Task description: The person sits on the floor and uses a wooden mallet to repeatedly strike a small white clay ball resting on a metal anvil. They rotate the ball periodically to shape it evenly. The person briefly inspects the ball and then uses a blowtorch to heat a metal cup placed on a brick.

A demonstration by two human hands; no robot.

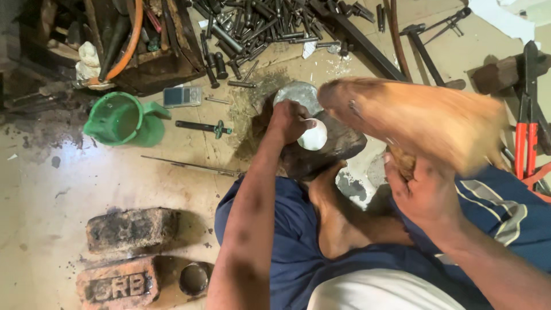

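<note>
My right hand [427, 192] grips a large blurred wooden block [419, 123], fingers wrapped under it, raised beside the dark rounded stone [321, 152]. My left hand [290, 121] pinches a small white cup [314, 136] on that stone, contents unseen; I judge work midway. Far left, a green jug [123, 119] looks empty.

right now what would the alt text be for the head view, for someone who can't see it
Seen from above, a person seated on the floor holds a small white piece with the left hand on a dark rounded block, while the right hand raises a blurred wooden mallet. Around lie a green jug, two bricks, red cutters and loose metal rods.
</note>
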